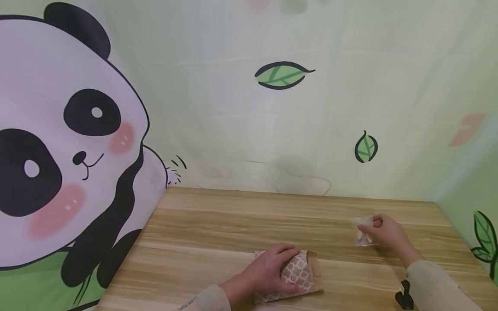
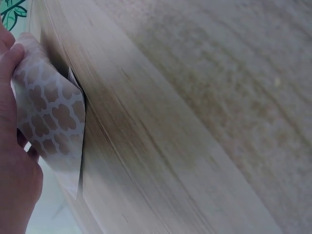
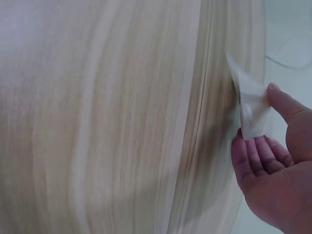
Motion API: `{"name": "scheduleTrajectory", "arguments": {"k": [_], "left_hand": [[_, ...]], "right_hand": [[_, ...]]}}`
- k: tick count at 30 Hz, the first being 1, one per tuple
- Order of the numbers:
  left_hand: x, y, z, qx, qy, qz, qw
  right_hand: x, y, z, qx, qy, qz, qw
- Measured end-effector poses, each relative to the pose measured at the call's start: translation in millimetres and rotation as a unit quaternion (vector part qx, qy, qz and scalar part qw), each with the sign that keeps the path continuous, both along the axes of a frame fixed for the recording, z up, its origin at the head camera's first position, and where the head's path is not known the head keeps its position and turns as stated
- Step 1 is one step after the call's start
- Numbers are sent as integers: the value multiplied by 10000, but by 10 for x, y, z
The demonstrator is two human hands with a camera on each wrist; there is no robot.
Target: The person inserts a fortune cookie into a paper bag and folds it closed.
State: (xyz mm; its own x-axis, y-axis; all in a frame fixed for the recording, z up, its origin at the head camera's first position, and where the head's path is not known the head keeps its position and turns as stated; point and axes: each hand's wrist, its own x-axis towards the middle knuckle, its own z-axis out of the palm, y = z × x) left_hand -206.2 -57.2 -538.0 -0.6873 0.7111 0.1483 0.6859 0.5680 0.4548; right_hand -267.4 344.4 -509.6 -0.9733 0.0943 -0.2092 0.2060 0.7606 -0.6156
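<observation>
A brown paper bag (image 1: 297, 273) with a white lattice pattern lies on the table near the front, its open end with a folded flap facing right. My left hand (image 1: 268, 270) grips it from above; in the left wrist view the thumb lies along the patterned paper (image 2: 53, 109). Farther back on the right, my right hand (image 1: 389, 235) pinches a small clear plastic bag (image 1: 362, 237) at its right side. Something pale shows inside that bag, too small to make out. From the right wrist, the plastic bag (image 3: 253, 105) sits between thumb and fingers, just off the tabletop.
A small black object (image 1: 404, 296) lies by the right sleeve, partly hidden by it. The wooden table (image 1: 218, 220) ends at a cloth backdrop (image 1: 233, 142) printed with a panda and leaves, which also runs along both sides.
</observation>
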Motion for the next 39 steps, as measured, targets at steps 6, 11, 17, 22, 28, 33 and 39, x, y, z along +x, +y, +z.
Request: {"name": "scheduleTrajectory", "arguments": {"k": [6, 11, 17, 22, 28, 33, 39], "left_hand": [[-1, 13, 6, -27, 41, -38, 10000], [-2, 25, -5, -49, 66, -32, 10000], [-7, 35, -9, -46, 114, 38, 9999], [-8, 44, 10, 6, 90, 127, 9999], [-12, 63, 1, 52, 79, 288, 9995], [-28, 73, 1, 142, 209, 370, 9990], [-27, 75, 8, 216, 285, 442, 9984]], "right_hand": [[4, 34, -41, -568, 126, -36, 9983], [104, -80, 20, -1067, 143, -88, 9941], [292, -396, 46, -2025, 269, -289, 9785], [499, -740, -15, -2604, 481, -494, 9630], [732, -1120, -93, -2599, 606, -445, 9627], [844, -1279, -141, -2359, 851, -222, 9678], [900, -1335, -143, -2052, 923, 89, 9743]]}}
